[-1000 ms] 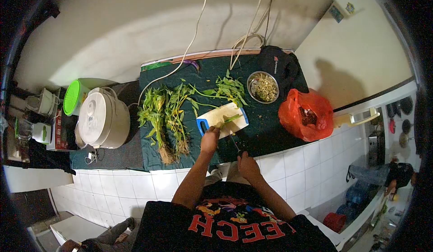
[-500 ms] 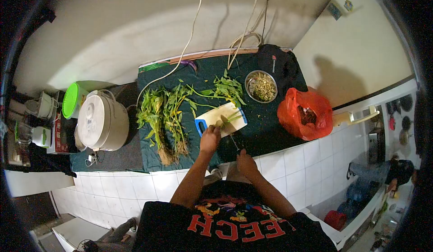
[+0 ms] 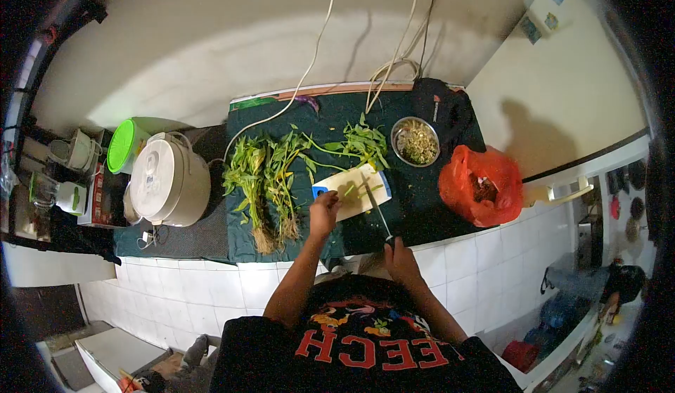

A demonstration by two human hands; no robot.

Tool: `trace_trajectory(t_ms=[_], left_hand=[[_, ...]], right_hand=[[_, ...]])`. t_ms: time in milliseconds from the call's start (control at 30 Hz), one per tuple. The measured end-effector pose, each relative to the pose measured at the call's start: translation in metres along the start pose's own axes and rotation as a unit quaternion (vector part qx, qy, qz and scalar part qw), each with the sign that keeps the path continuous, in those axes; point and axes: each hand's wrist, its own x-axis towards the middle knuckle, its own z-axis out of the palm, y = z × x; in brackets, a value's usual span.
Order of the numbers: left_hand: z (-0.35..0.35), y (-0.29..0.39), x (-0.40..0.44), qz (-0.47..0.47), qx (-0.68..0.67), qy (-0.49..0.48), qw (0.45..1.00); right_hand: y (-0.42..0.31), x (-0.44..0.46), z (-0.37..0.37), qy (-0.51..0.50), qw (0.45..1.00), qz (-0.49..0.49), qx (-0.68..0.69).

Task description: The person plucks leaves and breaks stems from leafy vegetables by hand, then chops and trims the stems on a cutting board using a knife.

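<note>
Indoors, a counter covered with a dark green cloth (image 3: 422,214) stands against a pale wall (image 3: 204,48), with white tiles (image 3: 190,287) below. On the counter's left sit a white, rounded cooker (image 3: 176,182) and a tub with a bright green lid (image 3: 122,145). Two bunches of leafy greens (image 3: 246,192) lie in the middle, roots toward the person, with a loose leafy sprig (image 3: 364,143) beyond a white cutting board (image 3: 343,180). To the right are a metal bowl (image 3: 393,140) of chopped pieces and an open red plastic bag (image 3: 463,189).

Both forearms reach forward from a black T-shirt. The right hand (image 3: 399,256) is closed around the handle of a knife (image 3: 381,218), whose blade slants over the board. The left hand (image 3: 323,212) is at the board's left end, near the blue handle, fingers curled; whether it holds anything cannot be told. Small green stem pieces (image 3: 349,190) rest on the board.

Compared with half a second ago, the left hand has drawn back toward the board's left end, and the blade lies farther right, leaving a wider gap between them.
</note>
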Motion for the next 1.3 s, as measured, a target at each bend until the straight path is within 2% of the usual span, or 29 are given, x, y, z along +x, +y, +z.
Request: trace_trajectory(t_ms=[67,100,133,167,200,267,333,367,400,500,567,633,733,767,900,1033,1100,1133,1200,1233,1300], left_hand=[[0.017,-0.001,0.013,0.008,-0.023,0.007,1.000],[0.021,0.007,0.018,0.028,0.018,0.000,0.999],[0.027,0.007,0.022,0.047,0.059,-0.007,0.997],[0.030,0.004,0.029,0.097,0.089,0.011,0.991],[0.032,-0.002,0.035,0.096,0.086,0.011,0.992],[0.028,-0.013,0.041,0.092,0.184,0.085,0.975],[0.016,-0.008,0.049,0.064,0.163,0.095,0.980],[0.014,-0.009,0.054,0.034,0.172,0.079,0.981],[0.013,-0.009,0.059,0.003,0.181,0.062,0.982],[0.033,0.011,0.079,0.053,0.210,-0.005,0.976],[0.055,0.026,0.090,0.091,0.236,-0.039,0.967],[0.075,0.034,0.101,0.150,0.319,-0.089,0.932],[0.097,0.020,0.114,0.115,0.376,-0.076,0.916],[0.104,0.011,0.120,0.093,0.398,-0.051,0.911],[0.099,0.006,0.116,0.149,0.438,-0.029,0.886],[0.084,0.015,0.105,0.143,0.389,-0.006,0.910],[0.076,0.022,0.097,0.159,0.372,0.018,0.914],[0.071,0.030,0.089,0.156,0.373,0.018,0.914],[0.066,0.039,0.077,0.140,0.416,-0.079,0.895],[0.069,0.030,0.072,0.168,0.462,-0.090,0.866],[0.073,0.029,0.058,0.138,0.450,-0.100,0.877]], right_hand=[[0.002,-0.009,-0.020,-0.014,0.999,0.032,0.010],[0.007,-0.011,-0.028,-0.030,0.997,0.065,0.022],[0.021,-0.015,-0.032,-0.030,0.997,0.065,0.018],[0.037,-0.019,-0.035,-0.034,0.999,0.010,-0.031],[0.037,-0.021,-0.043,-0.016,0.999,0.026,-0.021],[0.038,-0.028,-0.063,-0.003,0.999,0.040,-0.013],[0.051,-0.033,-0.075,0.020,0.996,0.075,0.032],[0.062,-0.037,-0.076,0.028,0.997,0.074,0.023],[0.061,-0.041,-0.085,0.011,0.993,0.118,0.030],[0.071,-0.051,-0.097,0.031,0.987,0.146,0.063],[0.077,-0.055,-0.108,0.002,0.991,0.132,0.026],[0.080,-0.056,-0.115,0.011,0.991,0.129,0.034],[0.084,-0.053,-0.121,-0.007,0.989,0.141,0.034],[0.088,-0.051,-0.116,0.020,0.993,0.116,0.025],[0.076,-0.045,-0.112,-0.001,0.985,0.155,0.078],[0.077,-0.043,-0.092,-0.022,0.989,0.099,0.103],[0.077,-0.043,-0.091,-0.049,0.989,0.110,0.091],[0.073,-0.042,-0.094,-0.076,0.987,0.118,0.078],[0.067,-0.036,-0.096,-0.094,0.983,0.142,0.073],[0.070,-0.033,-0.094,-0.089,0.984,0.136,0.076],[0.077,-0.031,-0.086,-0.084,0.985,0.131,0.078]])
